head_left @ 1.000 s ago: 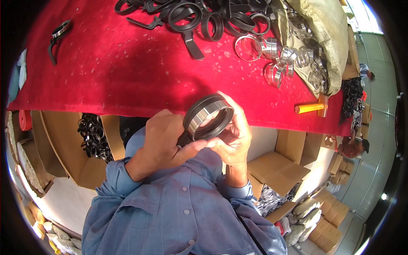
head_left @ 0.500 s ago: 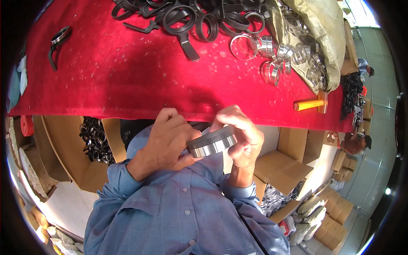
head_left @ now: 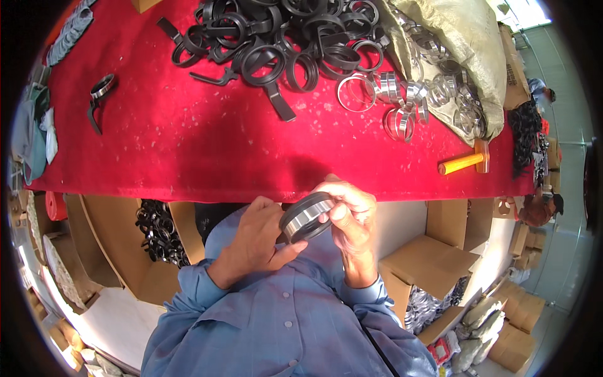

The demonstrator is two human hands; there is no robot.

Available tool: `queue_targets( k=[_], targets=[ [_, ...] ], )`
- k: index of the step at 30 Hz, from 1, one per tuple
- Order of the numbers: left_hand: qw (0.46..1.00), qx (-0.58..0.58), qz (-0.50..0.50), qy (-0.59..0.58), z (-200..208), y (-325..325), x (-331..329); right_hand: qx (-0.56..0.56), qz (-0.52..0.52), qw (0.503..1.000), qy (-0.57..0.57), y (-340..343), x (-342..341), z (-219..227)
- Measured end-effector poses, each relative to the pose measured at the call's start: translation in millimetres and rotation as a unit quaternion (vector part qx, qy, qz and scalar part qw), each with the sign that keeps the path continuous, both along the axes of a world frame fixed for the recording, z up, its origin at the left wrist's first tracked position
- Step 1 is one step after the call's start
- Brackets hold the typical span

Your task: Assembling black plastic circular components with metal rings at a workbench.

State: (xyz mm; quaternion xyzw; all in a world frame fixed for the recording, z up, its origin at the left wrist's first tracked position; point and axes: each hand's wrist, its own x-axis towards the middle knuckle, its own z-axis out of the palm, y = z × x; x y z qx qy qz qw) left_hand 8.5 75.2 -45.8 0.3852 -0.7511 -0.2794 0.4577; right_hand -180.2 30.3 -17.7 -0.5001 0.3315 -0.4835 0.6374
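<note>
Between my hands, just off the table's near edge, is a black ring with a silver metal band (head_left: 304, 220) around it. Black shows on both sides of the shiny band. My left hand (head_left: 256, 235) grips its left side, thumb along the lower rim. On the right side, my right hand (head_left: 353, 217) holds the ring, with fingers at the top and the thumb against it. A similar black ring with a handle and a silver band (head_left: 102, 86) lies alone at the table's left. Handled black rings (head_left: 264, 66) are heaped at the far middle.
Loose silver bands (head_left: 402, 94) spill from a pale woven sack (head_left: 471, 56) at the far right. A hammer with a yellow handle (head_left: 461, 164) lies near the red table's right edge. Open cardboard boxes (head_left: 119, 242) stand below on both sides, the left one holding black rings.
The held ring has been tipped and turned, so its opening and both black rims now show. My right hand has shifted its hold. The view has moved, showing more of the table's far side.
</note>
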Motion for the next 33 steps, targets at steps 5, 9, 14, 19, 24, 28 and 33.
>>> queue_targets(
  k=[5, 9, 14, 19, 24, 28, 33],
  targets=[
    [0.997, 0.074, 0.029, 0.007, 2.9, 4.5, 2.5, 0.053, 0.016, 0.996, -0.065, -5.0, 4.9, -4.0],
    [0.994, 0.097, 0.039, 0.02, 2.8, 7.1, 1.0, 0.081, 0.014, 0.994, -0.077, -6.1, 10.4, -2.9],
    [0.98, 0.159, 0.119, 0.032, 7.8, 7.2, 6.4, 0.073, 0.068, 0.995, -0.015, -24.7, 3.7, 3.4],
    [0.93, 0.165, 0.313, 0.097, 10.6, -18.0, 57.7, -0.031, -0.126, 0.988, 0.084, -57.0, -2.1, -19.7],
    [0.903, 0.161, 0.392, 0.065, 26.5, -49.3, 156.0, -0.081, -0.305, 0.929, 0.191, -98.7, -27.1, -41.4],
    [0.878, 0.138, 0.458, 0.022, 18.9, -78.7, 228.3, -0.116, -0.275, 0.902, 0.311, -113.5, -42.4, -54.2],
    [0.852, 0.134, 0.504, -0.034, -11.6, -105.9, 288.2, -0.12, -0.272, 0.902, 0.313, -110.9, -47.8, -58.6]
  ],
)
